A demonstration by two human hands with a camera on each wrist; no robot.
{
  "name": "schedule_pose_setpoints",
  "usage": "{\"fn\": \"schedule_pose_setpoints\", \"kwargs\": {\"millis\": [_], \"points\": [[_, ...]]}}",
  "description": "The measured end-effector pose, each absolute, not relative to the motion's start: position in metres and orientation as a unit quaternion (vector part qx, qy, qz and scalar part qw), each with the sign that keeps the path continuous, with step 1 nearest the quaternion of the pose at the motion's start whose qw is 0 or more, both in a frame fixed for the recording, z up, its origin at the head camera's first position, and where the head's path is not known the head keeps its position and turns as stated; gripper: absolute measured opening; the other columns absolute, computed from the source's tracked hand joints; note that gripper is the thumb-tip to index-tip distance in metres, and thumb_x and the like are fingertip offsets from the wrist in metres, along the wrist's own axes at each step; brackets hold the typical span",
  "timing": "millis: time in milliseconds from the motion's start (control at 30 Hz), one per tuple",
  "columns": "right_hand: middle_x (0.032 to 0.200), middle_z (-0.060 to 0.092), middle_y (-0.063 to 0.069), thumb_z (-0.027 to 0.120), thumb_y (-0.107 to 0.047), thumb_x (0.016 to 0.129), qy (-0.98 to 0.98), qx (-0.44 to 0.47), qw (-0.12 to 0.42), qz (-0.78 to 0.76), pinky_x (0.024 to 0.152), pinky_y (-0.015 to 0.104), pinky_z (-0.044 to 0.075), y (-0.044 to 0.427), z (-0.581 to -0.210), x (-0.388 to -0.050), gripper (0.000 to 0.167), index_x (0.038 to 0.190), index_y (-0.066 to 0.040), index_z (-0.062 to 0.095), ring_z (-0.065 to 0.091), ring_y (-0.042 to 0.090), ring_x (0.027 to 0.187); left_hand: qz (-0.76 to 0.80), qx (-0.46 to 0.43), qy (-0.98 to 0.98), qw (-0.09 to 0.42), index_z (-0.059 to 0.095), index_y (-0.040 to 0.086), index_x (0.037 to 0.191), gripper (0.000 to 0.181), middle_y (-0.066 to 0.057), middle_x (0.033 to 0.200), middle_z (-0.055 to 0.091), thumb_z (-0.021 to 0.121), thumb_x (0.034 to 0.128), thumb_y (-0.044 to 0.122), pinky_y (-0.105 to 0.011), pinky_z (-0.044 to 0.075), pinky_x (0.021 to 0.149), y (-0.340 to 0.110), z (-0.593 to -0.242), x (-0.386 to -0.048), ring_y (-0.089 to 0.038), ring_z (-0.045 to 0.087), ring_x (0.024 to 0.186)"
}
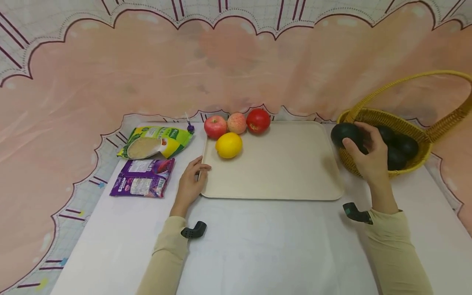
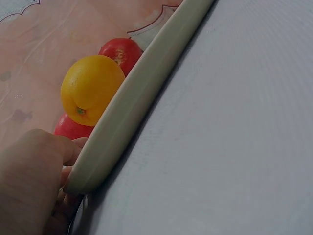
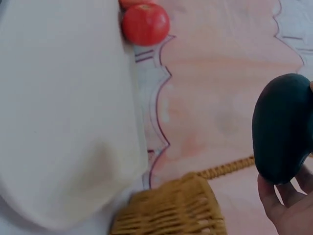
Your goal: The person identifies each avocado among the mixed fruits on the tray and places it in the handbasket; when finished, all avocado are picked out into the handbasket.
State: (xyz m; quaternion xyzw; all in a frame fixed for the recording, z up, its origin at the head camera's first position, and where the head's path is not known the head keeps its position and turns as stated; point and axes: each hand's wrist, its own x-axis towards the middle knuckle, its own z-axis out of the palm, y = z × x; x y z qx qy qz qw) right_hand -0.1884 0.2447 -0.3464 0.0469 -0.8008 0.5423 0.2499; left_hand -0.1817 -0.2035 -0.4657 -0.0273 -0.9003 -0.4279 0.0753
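My right hand (image 1: 373,157) holds a dark green avocado (image 1: 347,136) between thumb and fingers, over the left rim of a yellow wicker basket (image 1: 409,167). In the right wrist view the avocado (image 3: 281,128) looks long and smooth. Several more dark avocados (image 1: 405,147) lie inside the basket. At the left edge of a beige tray (image 1: 273,172), my left hand (image 1: 191,180) grips the rim; the left wrist view shows its fingers at the tray's corner. On the tray are a yellow lemon-like fruit (image 1: 229,145), a red apple (image 1: 215,127), a peach (image 1: 237,123) and a red tomato-like fruit (image 1: 258,121).
Left of the tray lie a green and yellow food packet (image 1: 173,137) and a purple snack packet (image 1: 143,178). A small dark purple wrapped item (image 1: 190,128) sits by the tray's back left corner. The basket's tall handle (image 1: 402,84) arches above it.
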Motion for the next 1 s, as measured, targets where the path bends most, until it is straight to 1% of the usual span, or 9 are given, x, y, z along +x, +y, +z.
{"fn": "schedule_pose_setpoints", "kwargs": {"millis": [233, 333, 433, 500, 633, 733, 800, 933, 1000], "points": [[0.113, 0.059, -0.011, 0.067, -0.01, 0.082, -0.798, 0.026, 0.264, 0.541, 0.08, 0.018, 0.039, 0.253, -0.342, -0.186, 0.046, 0.127, -0.008, 0.058, 0.053, 0.004, 0.098, -0.424, -0.03, -0.901, 0.082, 0.067, 0.014, 0.104, 0.019, -0.005, 0.147, 0.042, 0.05, 0.096, 0.018, -0.044, 0.047, 0.098, -0.21, -0.464, -0.178, -0.027, 0.049, 0.128], [0.116, 0.059, -0.008, 0.068, -0.012, 0.082, -0.805, 0.005, 0.265, 0.531, 0.081, 0.018, 0.039, 0.263, -0.346, -0.187, 0.046, 0.127, -0.012, 0.058, 0.053, 0.004, 0.099, -0.422, -0.028, -0.903, 0.08, 0.066, 0.014, 0.104, 0.019, -0.005, 0.147, 0.041, 0.05, 0.096, 0.017, -0.044, 0.047, 0.097, -0.211, -0.464, -0.178, -0.027, 0.049, 0.127], [0.12, 0.058, -0.005, 0.068, -0.014, 0.082, -0.814, -0.019, 0.261, 0.518, 0.083, 0.017, 0.04, 0.278, -0.355, -0.191, 0.046, 0.128, -0.017, 0.058, 0.052, 0.004, 0.102, -0.422, -0.028, -0.903, 0.076, 0.066, 0.014, 0.105, 0.019, -0.004, 0.147, 0.041, 0.05, 0.0961, 0.017, -0.044, 0.047, 0.097, -0.21, -0.463, -0.178, -0.027, 0.05, 0.126], [0.122, 0.058, -0.006, 0.068, -0.016, 0.082, -0.821, -0.032, 0.258, 0.509, 0.085, 0.017, 0.04, 0.289, -0.363, -0.195, 0.047, 0.128, -0.02, 0.057, 0.051, 0.003, 0.104, -0.422, -0.029, -0.903, 0.076, 0.066, 0.014, 0.105, 0.019, -0.004, 0.147, 0.041, 0.05, 0.0961, 0.018, -0.045, 0.047, 0.098, -0.209, -0.463, -0.179, -0.027, 0.05, 0.126], [0.123, 0.054, -0.013, 0.067, -0.021, 0.085, -0.836, -0.063, 0.236, 0.492, 0.092, 0.018, 0.039, 0.304, -0.37, -0.197, 0.048, 0.131, -0.024, 0.054, 0.048, 0.0, 0.107, -0.425, -0.032, -0.901, 0.077, 0.066, 0.014, 0.105, 0.018, -0.004, 0.147, 0.041, 0.05, 0.096, 0.017, -0.044, 0.047, 0.097, -0.209, -0.465, -0.179, -0.027, 0.05, 0.125], [0.124, 0.051, -0.014, 0.065, -0.026, 0.087, -0.845, -0.084, 0.216, 0.481, 0.097, 0.02, 0.037, 0.312, -0.372, -0.197, 0.049, 0.133, -0.025, 0.052, 0.045, 0.0, 0.11, -0.427, -0.031, -0.901, 0.076, 0.066, 0.014, 0.105, 0.018, -0.004, 0.148, 0.041, 0.05, 0.096, 0.017, -0.044, 0.047, 0.097, -0.208, -0.466, -0.18, -0.027, 0.05, 0.126], [0.126, 0.05, -0.011, 0.064, -0.029, 0.087, -0.852, -0.096, 0.203, 0.473, 0.099, 0.021, 0.037, 0.317, -0.373, -0.196, 0.049, 0.135, -0.027, 0.05, 0.044, 0.002, 0.112, -0.427, -0.03, -0.901, 0.075, 0.066, 0.014, 0.105, 0.019, -0.004, 0.147, 0.041, 0.05, 0.0961, 0.018, -0.043, 0.047, 0.098, -0.207, -0.466, -0.181, -0.026, 0.049, 0.127], [0.137, 0.044, 0.001, 0.06, -0.036, 0.089, -0.866, -0.119, 0.172, 0.453, 0.106, 0.026, 0.032, 0.326, -0.374, -0.193, 0.051, 0.138, -0.032, 0.046, 0.039, 0.013, 0.122, -0.421, -0.033, -0.903, 0.078, 0.067, 0.013, 0.104, 0.02, -0.005, 0.147, 0.042, 0.05, 0.0964, 0.018, -0.043, 0.048, 0.097, -0.205, -0.465, -0.182, -0.027, 0.05, 0.126], [0.14, 0.042, 0.005, 0.06, -0.038, 0.088, -0.871, -0.129, 0.165, 0.446, 0.107, 0.027, 0.03, 0.331, -0.375, -0.192, 0.053, 0.138, -0.033, 0.045, 0.038, 0.016, 0.125, -0.419, -0.035, -0.904, 0.079, 0.067, 0.013, 0.104, 0.02, -0.006, 0.147, 0.042, 0.049, 0.0966, 0.018, -0.043, 0.048, 0.096, -0.204, -0.465, -0.182, -0.028, 0.05, 0.126]]}}
